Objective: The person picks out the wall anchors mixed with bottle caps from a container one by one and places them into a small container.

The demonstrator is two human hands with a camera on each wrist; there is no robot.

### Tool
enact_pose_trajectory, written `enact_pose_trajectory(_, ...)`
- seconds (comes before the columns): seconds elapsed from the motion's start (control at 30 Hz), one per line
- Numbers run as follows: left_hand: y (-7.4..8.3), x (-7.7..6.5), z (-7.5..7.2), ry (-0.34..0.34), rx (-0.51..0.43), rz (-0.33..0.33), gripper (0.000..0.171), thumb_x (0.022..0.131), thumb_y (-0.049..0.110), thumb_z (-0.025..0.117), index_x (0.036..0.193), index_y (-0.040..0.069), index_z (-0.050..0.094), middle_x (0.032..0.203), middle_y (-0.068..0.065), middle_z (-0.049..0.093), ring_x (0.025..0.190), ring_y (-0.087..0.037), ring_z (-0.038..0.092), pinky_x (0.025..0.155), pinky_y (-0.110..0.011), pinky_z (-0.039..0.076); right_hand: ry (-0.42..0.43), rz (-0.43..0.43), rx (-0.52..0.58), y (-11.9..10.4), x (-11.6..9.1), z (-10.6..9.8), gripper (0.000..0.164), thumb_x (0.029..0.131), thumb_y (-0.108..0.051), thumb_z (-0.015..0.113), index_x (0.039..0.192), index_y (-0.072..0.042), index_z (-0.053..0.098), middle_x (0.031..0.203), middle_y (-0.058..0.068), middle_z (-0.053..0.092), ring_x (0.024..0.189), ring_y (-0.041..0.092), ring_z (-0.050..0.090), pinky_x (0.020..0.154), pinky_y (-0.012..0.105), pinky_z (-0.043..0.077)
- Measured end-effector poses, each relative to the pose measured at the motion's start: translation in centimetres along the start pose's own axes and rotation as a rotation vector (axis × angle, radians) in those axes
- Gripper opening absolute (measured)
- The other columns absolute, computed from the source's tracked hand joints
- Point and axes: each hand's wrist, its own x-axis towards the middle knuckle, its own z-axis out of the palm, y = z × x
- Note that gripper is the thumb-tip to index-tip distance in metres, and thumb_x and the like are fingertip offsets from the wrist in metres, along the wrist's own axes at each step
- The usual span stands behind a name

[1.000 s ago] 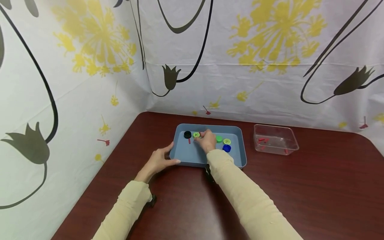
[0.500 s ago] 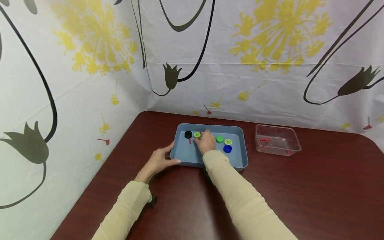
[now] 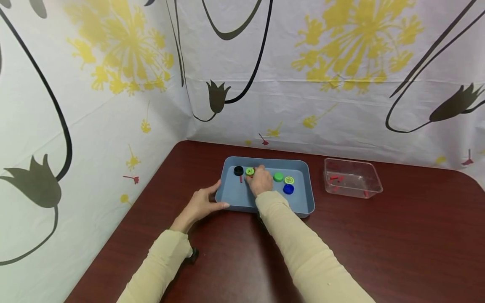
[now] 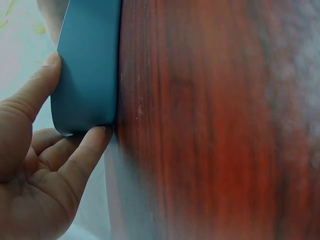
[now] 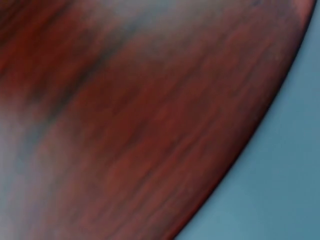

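A shallow blue-grey tray [image 3: 231, 193] sits on the table. My left hand [image 3: 199, 205] grips its near left corner; in the left wrist view the thumb lies on the tray wall [image 4: 87, 70] and the fingers bend against the corner. Inside the tray, my right hand [image 3: 260, 181] pinches a small red stick, mostly hidden by the fingers, beside a yellow-green bottle cap [image 3: 249, 171]. Left of that are a black cap [image 3: 238, 170] and a red stick [image 3: 241, 179] lying below it. A green cap [image 3: 278, 177], a yellow cap [image 3: 289, 180] and a blue cap [image 3: 289, 189] lie to the right.
A clear plastic box [image 3: 356, 179] with several red sticks [image 3: 334, 177] stands right of the tray. Patterned cloth [image 3: 322, 105] hangs behind the dark wooden table [image 3: 413, 219] and along its left. The right wrist view has only table and a blue-grey surface, no hand.
My right hand has shifted very slightly left relative to the tray and stays by the yellow-green cap. My left hand holds the same corner. The head view has drifted a little.
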Motion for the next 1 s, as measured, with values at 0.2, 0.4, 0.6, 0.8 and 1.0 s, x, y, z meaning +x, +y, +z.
enact_pose_trajectory(0.2,0.04,0.02,0.06,0.006,-0.006,-0.002,0.085,0.078,0.030,0.077,0.147,0.011,0.031,0.140,-0.018,0.047,0.112,-0.025,0.060,0.091,-0.039,0.049,-0.002,-0.004,-0.033,0.04,0.17,0.24,0.050,0.083,-0.035,0.072,0.115,-0.001,0.052,0.109,0.023,0.064,0.097,0.036,0.063,0.083,0.043,0.051)
enact_pose_trajectory(0.4,0.13,-0.04,0.13,0.013,-0.005,0.007,0.085,0.078,0.029,0.078,0.146,0.010,0.032,0.138,-0.018,0.048,0.112,-0.025,0.060,0.090,-0.038,0.050,-0.004,-0.011,-0.059,0.10,0.11,0.25,0.048,0.085,-0.036,0.070,0.114,-0.002,0.053,0.108,0.021,0.065,0.096,0.035,0.063,0.083,0.043,0.051)
enact_pose_trajectory(0.6,0.25,-0.08,0.18,0.011,-0.003,0.012,0.085,0.077,0.029,0.078,0.146,0.010,0.032,0.139,-0.018,0.048,0.113,-0.025,0.060,0.090,-0.038,0.050,0.004,-0.030,-0.067,0.22,-0.05,0.10,0.045,0.086,-0.034,0.069,0.112,-0.001,0.053,0.106,0.021,0.065,0.095,0.033,0.064,0.084,0.042,0.051)
enact_pose_trajectory(0.8,0.16,-0.01,0.21,0.010,-0.008,0.000,0.085,0.077,0.029,0.078,0.146,0.012,0.032,0.139,-0.017,0.048,0.113,-0.025,0.060,0.090,-0.037,0.050,0.000,-0.050,-0.060,0.52,-0.13,0.02,0.042,0.086,-0.032,0.069,0.109,-0.001,0.054,0.104,0.021,0.065,0.095,0.033,0.063,0.082,0.043,0.051)
enact_pose_trajectory(1.0,-0.08,0.04,0.22,0.012,-0.026,-0.012,0.086,0.077,0.029,0.077,0.147,0.011,0.030,0.140,-0.018,0.046,0.113,-0.026,0.060,0.087,-0.036,0.051,-0.002,-0.097,-0.021,0.89,-0.12,-0.03,0.035,0.085,-0.025,0.071,0.103,0.001,0.056,0.098,0.020,0.066,0.091,0.032,0.064,0.080,0.041,0.052)
